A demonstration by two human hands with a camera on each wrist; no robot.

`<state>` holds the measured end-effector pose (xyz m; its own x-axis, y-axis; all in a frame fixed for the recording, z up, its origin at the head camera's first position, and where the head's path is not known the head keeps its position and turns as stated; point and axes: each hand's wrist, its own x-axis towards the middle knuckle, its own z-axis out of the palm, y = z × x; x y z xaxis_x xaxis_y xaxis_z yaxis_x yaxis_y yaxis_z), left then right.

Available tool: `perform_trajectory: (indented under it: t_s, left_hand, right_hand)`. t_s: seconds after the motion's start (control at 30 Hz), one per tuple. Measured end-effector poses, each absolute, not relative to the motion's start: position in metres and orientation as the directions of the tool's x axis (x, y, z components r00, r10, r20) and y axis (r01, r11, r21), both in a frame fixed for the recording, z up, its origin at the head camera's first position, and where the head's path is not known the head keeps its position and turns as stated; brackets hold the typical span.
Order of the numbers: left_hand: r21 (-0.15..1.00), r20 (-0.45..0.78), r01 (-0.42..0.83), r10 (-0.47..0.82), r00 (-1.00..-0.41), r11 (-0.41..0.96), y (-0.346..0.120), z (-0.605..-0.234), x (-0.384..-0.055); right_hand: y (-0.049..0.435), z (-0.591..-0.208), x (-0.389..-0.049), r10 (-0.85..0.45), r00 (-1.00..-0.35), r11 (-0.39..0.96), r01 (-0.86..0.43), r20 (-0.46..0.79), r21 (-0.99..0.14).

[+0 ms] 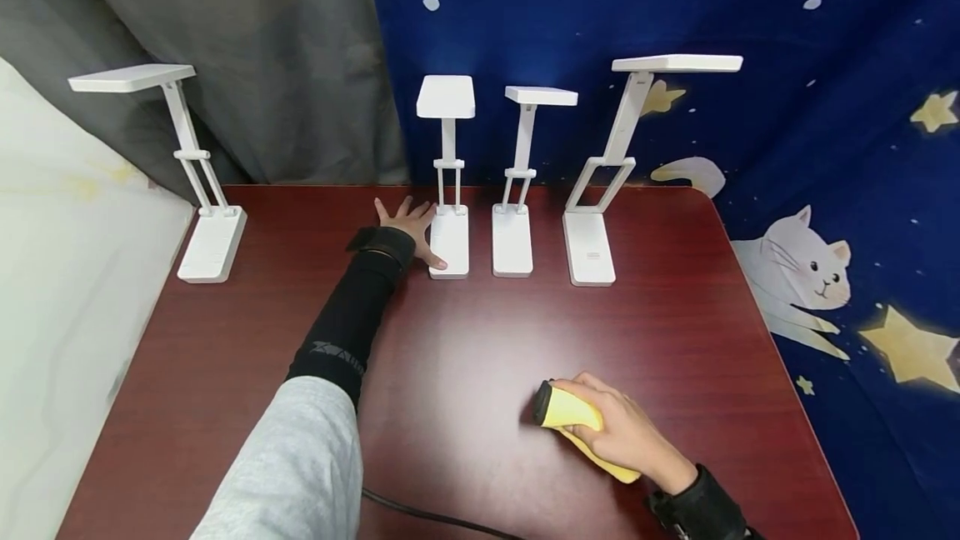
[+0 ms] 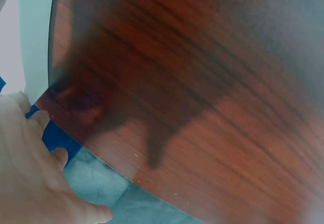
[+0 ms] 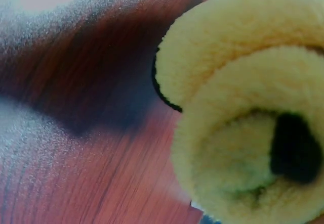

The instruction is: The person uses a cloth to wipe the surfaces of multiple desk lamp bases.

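Observation:
In the head view my left hand (image 1: 408, 232) is spread beside a white desk lamp (image 1: 449, 244), its thumb over the base's front and its other fingers reaching left of it. That hand (image 2: 35, 178) also shows at the lower left of the left wrist view, near a pale lamp edge (image 2: 35, 37). My right hand (image 1: 618, 427) grips a fuzzy yellow cloth (image 1: 573, 411), bunched up with a dark end, over the front right of the table. Close up in the right wrist view, the cloth (image 3: 223, 67) looks rolled, with a black patch.
Along the back of the brown table (image 1: 300, 273) stand more white lamps: one at far left (image 1: 212, 248), others right of centre (image 1: 512, 244) and farther right (image 1: 589, 252). A black cable (image 1: 427, 515) crosses the front edge. Grey and blue curtains (image 1: 525, 7) hang behind.

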<state>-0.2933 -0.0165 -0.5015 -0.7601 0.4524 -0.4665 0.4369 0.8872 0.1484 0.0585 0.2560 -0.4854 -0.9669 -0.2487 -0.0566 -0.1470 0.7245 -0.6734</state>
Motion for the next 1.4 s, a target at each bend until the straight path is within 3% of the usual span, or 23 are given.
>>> perform_trajectory:
  t_s: [0.33, 0.43, 0.6, 0.73, 0.93, 1.17, 1.4]
  left_hand:
    - [0.086, -0.283, 0.544, 0.544, -0.790, 0.835, -0.028, -0.503, -0.274]
    - [0.126, -0.209, 0.539, 0.553, -0.806, 0.833, -0.047, -0.509, -0.268]
    - [0.224, -0.165, 0.406, 0.445, -0.880, 0.886, -0.132, -0.512, -0.272]
    - [0.236, -0.221, 0.241, 0.293, -0.930, 0.941, -0.226, -0.511, -0.271]
    - [0.217, -0.349, 0.033, 0.109, -0.931, 0.976, -0.313, -0.510, -0.254]
    - [0.229, -0.394, 0.024, 0.115, -0.912, 0.973, -0.318, -0.499, -0.235]
    - [0.254, -0.335, 0.012, 0.099, -0.937, 0.967, -0.314, -0.512, -0.226]
  right_hand:
    - [0.251, -0.486, 0.058, -0.261, -0.965, 0.721, -0.179, -0.023, -0.670]
    - [0.252, -0.484, 0.056, -0.257, -0.966, 0.726, -0.177, -0.024, -0.665]
    - [0.252, -0.479, 0.055, -0.239, -0.970, 0.742, -0.156, -0.039, -0.652]
    - [0.250, -0.478, 0.057, -0.235, -0.971, 0.746, -0.152, -0.043, -0.648]
    - [0.247, -0.480, 0.059, -0.236, -0.970, 0.747, -0.146, -0.052, -0.649]
    - [0.244, -0.481, 0.059, -0.239, -0.970, 0.743, -0.150, -0.050, -0.653]
    - [0.242, -0.483, 0.057, -0.254, -0.967, 0.737, -0.175, -0.028, -0.653]
